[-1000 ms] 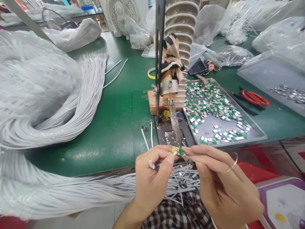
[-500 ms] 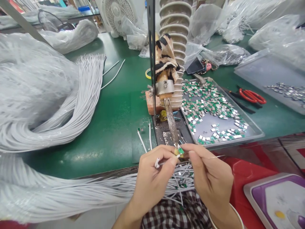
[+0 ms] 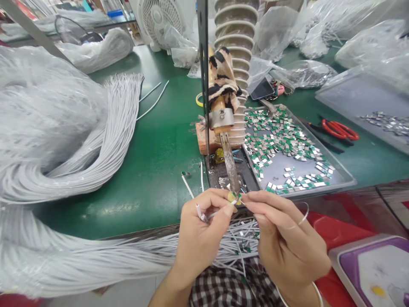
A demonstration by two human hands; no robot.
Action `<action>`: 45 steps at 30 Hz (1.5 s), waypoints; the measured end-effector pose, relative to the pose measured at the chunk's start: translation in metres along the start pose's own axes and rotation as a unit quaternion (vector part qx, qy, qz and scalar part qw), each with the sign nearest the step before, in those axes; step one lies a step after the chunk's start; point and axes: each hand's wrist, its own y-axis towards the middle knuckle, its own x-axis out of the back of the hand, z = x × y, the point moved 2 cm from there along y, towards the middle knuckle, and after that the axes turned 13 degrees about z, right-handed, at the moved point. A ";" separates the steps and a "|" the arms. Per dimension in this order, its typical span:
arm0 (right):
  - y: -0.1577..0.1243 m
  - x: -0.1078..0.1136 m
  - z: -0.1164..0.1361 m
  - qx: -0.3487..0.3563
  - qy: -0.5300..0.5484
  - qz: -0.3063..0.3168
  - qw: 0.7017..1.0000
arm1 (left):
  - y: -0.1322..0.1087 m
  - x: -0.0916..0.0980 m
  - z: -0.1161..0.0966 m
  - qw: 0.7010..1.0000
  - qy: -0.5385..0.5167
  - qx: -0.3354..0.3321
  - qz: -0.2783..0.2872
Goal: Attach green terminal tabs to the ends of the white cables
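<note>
My left hand [image 3: 201, 232] pinches the end of a thin white cable [image 3: 217, 211] between thumb and forefinger. My right hand [image 3: 284, 243] meets it fingertip to fingertip, pinching a small green connector piece [image 3: 239, 197] and a fine solder wire [image 3: 303, 213]. Both hands hover just under the tip of a fixed soldering iron [image 3: 228, 164]. Below them, several white cables with connector ends [image 3: 243, 241] lie across my lap.
A metal tray [image 3: 338, 181] of several green connector pieces sits right of the iron. Big bundles of white cable [image 3: 96, 140] fill the left of the green table [image 3: 153, 170]. Red scissors [image 3: 340, 130], a phone [image 3: 263, 89], a fan [image 3: 156, 17] and plastic bags lie further back.
Both hands stayed under the iron tip with small shifts. My right hand turned, so its fingers and the loop of solder wire show again.
</note>
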 end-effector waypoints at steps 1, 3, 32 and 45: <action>0.000 0.001 0.001 0.003 -0.003 -0.001 1.000 | 0.000 0.000 0.001 1.000 -0.011 0.001 -0.001; 0.000 0.002 0.003 0.002 -0.002 0.004 1.000 | 0.000 0.001 0.003 0.999 -0.032 0.008 0.001; -0.016 0.007 0.018 -0.030 0.080 0.198 0.976 | -0.043 -0.012 0.028 0.969 0.092 0.100 0.205; -0.014 0.011 0.003 -0.139 0.201 0.134 0.960 | -0.041 -0.002 0.015 0.980 0.166 0.014 0.106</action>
